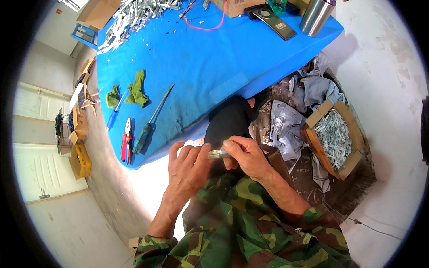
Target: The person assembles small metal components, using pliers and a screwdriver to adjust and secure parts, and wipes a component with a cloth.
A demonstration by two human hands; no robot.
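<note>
Above my lap, my right hand (248, 159) pinches a small, pale, shiny strip-like piece (217, 154) between thumb and fingers. My left hand (187, 166) closes on the other end of it, its outer fingers loosely bent. Part of the piece is hidden under the fingertips, and its exact kind cannot be made out. Nearest on the blue-covered table (196, 58) lie a screwdriver with a teal handle (143, 137), pliers with red and black grips (127, 143) and a smaller blue screwdriver (112, 119).
Two green cloths (137, 89) lie beyond the tools. A heap of silvery strips (134, 20) covers the table's far left. A steel flask (316, 18) and a dark phone-like device (275, 23) stand far right. On my right, a cardboard box (353, 120) holds similar pieces beside grey plastic bags (286, 129).
</note>
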